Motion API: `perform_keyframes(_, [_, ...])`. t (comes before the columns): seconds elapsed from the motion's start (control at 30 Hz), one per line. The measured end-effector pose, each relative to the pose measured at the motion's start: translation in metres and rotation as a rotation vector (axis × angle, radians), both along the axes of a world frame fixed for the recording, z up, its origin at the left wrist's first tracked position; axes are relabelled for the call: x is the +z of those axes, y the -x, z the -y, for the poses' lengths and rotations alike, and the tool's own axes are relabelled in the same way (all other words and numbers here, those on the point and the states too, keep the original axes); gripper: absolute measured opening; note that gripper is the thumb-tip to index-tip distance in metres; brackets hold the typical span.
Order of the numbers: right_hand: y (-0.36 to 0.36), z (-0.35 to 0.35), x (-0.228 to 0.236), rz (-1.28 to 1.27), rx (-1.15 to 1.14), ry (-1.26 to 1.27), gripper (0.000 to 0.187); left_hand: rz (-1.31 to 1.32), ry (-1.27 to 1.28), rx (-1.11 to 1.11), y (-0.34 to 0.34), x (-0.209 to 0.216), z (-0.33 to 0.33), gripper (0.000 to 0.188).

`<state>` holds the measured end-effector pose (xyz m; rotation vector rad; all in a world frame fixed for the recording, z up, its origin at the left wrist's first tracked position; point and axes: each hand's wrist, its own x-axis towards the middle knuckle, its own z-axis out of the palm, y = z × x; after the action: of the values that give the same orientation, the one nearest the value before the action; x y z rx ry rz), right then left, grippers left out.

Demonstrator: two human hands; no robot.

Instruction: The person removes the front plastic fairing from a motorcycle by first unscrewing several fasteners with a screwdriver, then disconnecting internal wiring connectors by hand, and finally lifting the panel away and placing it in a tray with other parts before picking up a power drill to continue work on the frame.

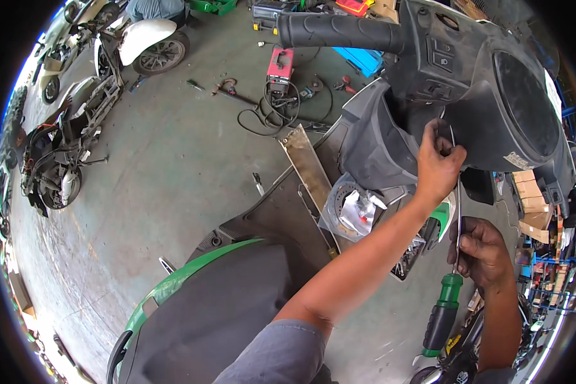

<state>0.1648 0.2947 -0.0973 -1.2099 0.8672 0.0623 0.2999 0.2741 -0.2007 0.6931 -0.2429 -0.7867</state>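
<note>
Screwdriver (451, 288), shaft (459, 198) in right grip (484, 253), handle (442, 317) below

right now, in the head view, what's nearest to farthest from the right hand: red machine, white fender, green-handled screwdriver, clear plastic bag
From the right hand:
1. green-handled screwdriver, its shaft at the fingers
2. clear plastic bag, to the left, around mid-picture
3. red machine, farther off, on the floor
4. white fender, upper left
</note>
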Motion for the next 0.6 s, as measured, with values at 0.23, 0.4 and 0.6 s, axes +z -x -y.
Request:
perform_keyframes(0.23, [-0.017, -0.015, 0.006, -0.017, -0.081, -0.113, 0.028, -0.064, 0.011, -0.042, -0.005, 0.000, 0.003, 0.041])
perform_keyframes(0.4, [-0.015, -0.003, -0.006, 0.021, 0.033, -0.161, 0.025, -0.090, 0.038, -0.053, -0.009, -0.005, 0.004, 0.038])
perform_keyframes(0.6, [-0.010, -0.009, -0.023, 0.003, -0.019, -0.240, 0.031, -0.121, 0.065, -0.093, -0.010, -0.010, 0.006, 0.036])
